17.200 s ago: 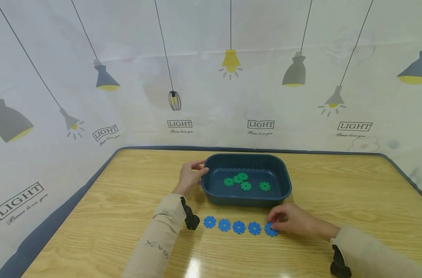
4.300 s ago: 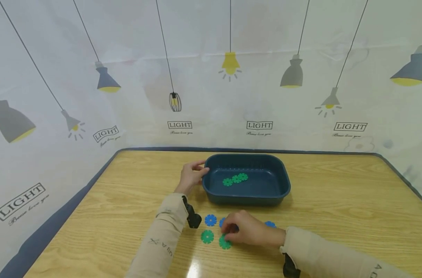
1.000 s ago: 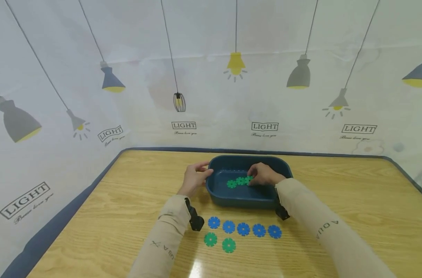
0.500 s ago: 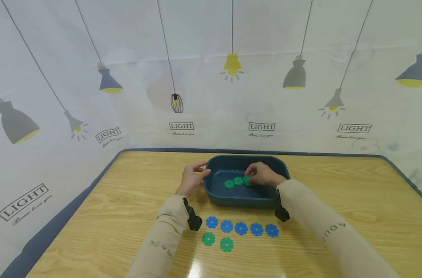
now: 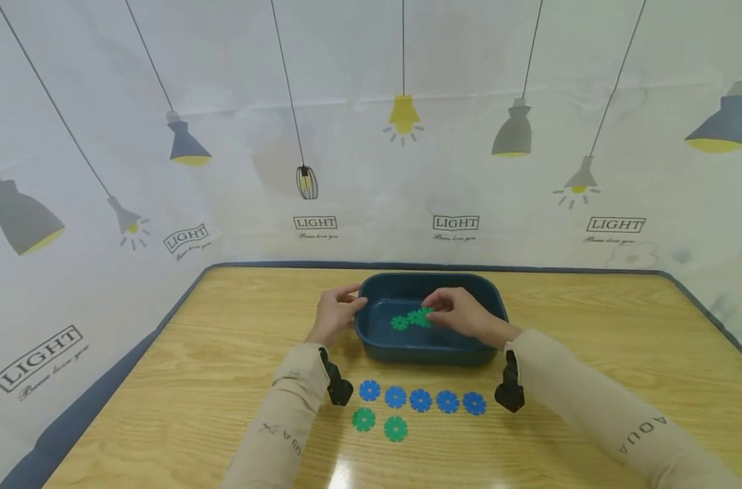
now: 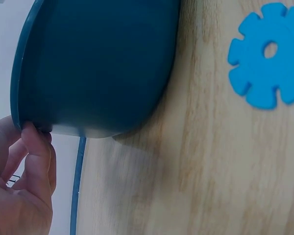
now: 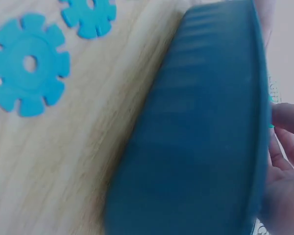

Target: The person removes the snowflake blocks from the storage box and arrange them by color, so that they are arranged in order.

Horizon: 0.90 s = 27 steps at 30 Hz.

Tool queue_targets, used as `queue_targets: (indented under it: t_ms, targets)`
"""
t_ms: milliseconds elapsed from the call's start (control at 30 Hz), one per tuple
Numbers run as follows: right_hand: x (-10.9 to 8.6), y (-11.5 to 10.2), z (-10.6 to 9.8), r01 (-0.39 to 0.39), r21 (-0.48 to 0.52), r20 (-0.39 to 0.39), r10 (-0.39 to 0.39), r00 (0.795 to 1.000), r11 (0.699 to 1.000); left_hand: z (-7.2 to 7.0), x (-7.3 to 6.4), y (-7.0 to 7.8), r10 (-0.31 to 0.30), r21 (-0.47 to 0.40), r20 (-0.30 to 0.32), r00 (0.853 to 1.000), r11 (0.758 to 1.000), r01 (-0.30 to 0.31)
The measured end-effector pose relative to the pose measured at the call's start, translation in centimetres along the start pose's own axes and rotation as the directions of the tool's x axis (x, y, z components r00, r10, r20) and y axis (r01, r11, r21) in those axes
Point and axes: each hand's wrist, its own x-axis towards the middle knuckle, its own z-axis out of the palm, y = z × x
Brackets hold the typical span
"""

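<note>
A dark blue plastic basin (image 5: pixel 432 355) stands on the wooden table. My left hand (image 5: pixel 336 314) grips its left rim, thumb on the edge; the left wrist view shows these fingers (image 6: pixel 38 156) at the rim too. Over the basin, my right hand (image 5: pixel 459 314) pinches a green notched plastic disc (image 5: pixel 425 318) between thumb and fingers. Beside it on the basin floor are other green discs (image 5: pixel 399 323), partly overlapped by the held one. In the right wrist view the basin wall (image 7: pixel 196 122) hides most of what this hand (image 7: pixel 286 161) holds, leaving a sliver of green.
In front of the basin lies a row of several blue notched discs (image 5: pixel 420 401). Below its left end are two green discs, the left one (image 5: pixel 363 420) and the right one (image 5: pixel 396 429). A lamp-printed wall covering (image 5: pixel 371 170) borders the table (image 5: pixel 591 326) at the back.
Earlier, the blue row was finished at its right end, then two green discs were laid below it. Just now my right hand has lifted a green disc from the basin floor. My left hand stays put.
</note>
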Motion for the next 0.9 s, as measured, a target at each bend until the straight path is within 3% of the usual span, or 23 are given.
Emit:
queue_targets:
  t_ms: [267,467,700,900]
  targets:
    - [-2.4,-1.6,-0.4,0.063,0.075,0.108,-0.071,0.992,0.995,0.1,-0.1,0.1,-0.014,-0.030,0.025,1.000,0.999,0.015]
    - [-4.0,-2.3,0.0,0.131,0.085,0.193,-0.145,0.970,0.988,0.0,-0.1,0.2,-0.013,-0.025,0.020,1.000,1.000,0.014]
    - [-5.8,-1.9,1.8,0.172,0.102,0.293,-0.195,0.936,0.980,0.0,-0.1,0.2,-0.012,0.002,0.015,1.000,1.000,0.012]
    - [-6.8,-0.6,3.3,0.144,0.115,0.349,-0.176,0.921,0.983,0.1,0.0,0.1,-0.010,0.002,0.007,1.000,1.000,0.010]
